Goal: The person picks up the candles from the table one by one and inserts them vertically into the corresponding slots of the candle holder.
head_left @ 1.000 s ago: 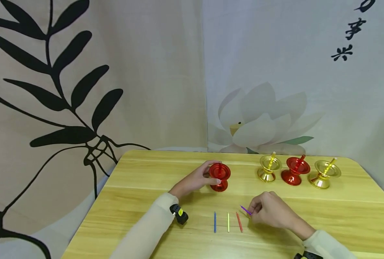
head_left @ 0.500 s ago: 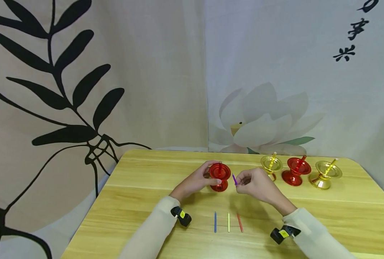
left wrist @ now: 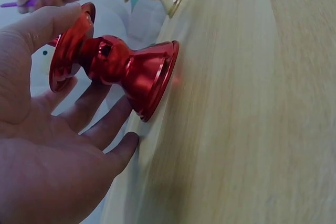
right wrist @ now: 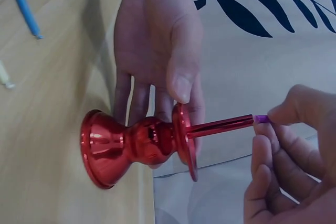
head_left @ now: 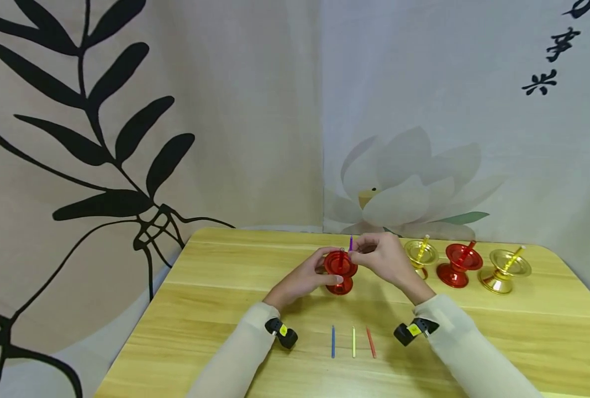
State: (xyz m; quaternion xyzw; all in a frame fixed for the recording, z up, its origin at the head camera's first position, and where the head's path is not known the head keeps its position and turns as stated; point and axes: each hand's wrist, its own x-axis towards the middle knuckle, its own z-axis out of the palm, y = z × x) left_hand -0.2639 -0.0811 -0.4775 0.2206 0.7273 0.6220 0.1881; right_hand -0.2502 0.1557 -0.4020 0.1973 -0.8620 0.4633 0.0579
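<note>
A red hourglass-shaped holder (head_left: 340, 271) stands on the wooden table (head_left: 215, 309). My left hand (head_left: 302, 279) grips it, thumb (right wrist: 181, 85) on the cup's rim and fingers behind the stem. My right hand (head_left: 379, 255) pinches a thin purple stick (head_left: 351, 243) just above the cup. In the right wrist view the purple stick (right wrist: 261, 119) meets the tip of a red stem (right wrist: 220, 125) that stands out of the red holder (right wrist: 136, 142). The left wrist view shows the red holder (left wrist: 113, 69) close up.
A gold holder (head_left: 421, 254), a red one (head_left: 459, 264) and another gold one (head_left: 504, 268) stand in a row at the back right, each with a stick in it. Blue (head_left: 332, 341), yellow (head_left: 353, 341) and red (head_left: 371, 342) sticks lie side by side near the front.
My right hand lifted the purple stick from beside the row of sticks and carried it up and left to the red holder's cup. My left hand stayed on the holder.
</note>
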